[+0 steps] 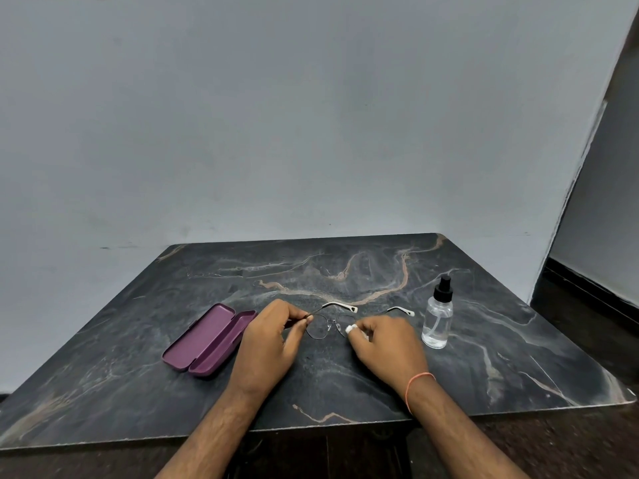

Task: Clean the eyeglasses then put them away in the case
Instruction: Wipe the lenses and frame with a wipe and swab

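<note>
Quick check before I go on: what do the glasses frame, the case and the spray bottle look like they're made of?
Eyeglasses: thin dark wire rims, probably metal, with white temple tips that look plastic. Case: purple, open, smooth matte shell, likely hard plastic, though a coated shell can't be ruled out. Spray bottle: see-through body, clear plastic or glass, with a black, probably plastic, nozzle.

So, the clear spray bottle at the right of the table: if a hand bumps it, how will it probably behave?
The spray bottle stands upright, narrow and tall, with only some clear liquid low inside, so it seems light and apt to tip. Its round body would probably roll on the smooth marble table once down. The right hand works close beside it.
</note>
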